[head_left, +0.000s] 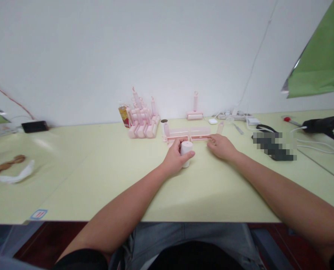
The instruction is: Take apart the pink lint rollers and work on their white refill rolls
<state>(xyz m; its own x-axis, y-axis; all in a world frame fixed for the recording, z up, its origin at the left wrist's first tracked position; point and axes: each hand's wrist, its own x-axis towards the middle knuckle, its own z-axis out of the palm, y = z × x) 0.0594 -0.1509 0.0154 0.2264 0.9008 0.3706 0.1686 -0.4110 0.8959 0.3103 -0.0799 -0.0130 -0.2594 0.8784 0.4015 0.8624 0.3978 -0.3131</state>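
Observation:
My left hand (174, 159) is wrapped round a white paper roll (186, 156), which stands upright on the table with the thumb across its near side. My right hand (222, 147) has its fingers closed at the right end of an open pink lint roller (199, 138); part of the grip is hidden. Just left of that roller lies another open pink lint roller (169, 140), partly behind my left hand. Pale pink curved covers (179, 132) rest along the backs of both. Handles rise at their outer ends.
Several assembled pink lint rollers (143, 125) cluster at the back left beside a yellow-labelled bottle (124, 115). One more pink lint roller (195, 108) stands by the wall. Cables and a power strip (237, 115), a dark object (276, 148) and a black-handled tool (324, 125) lie rightward; a black phone (34, 126) sits far left.

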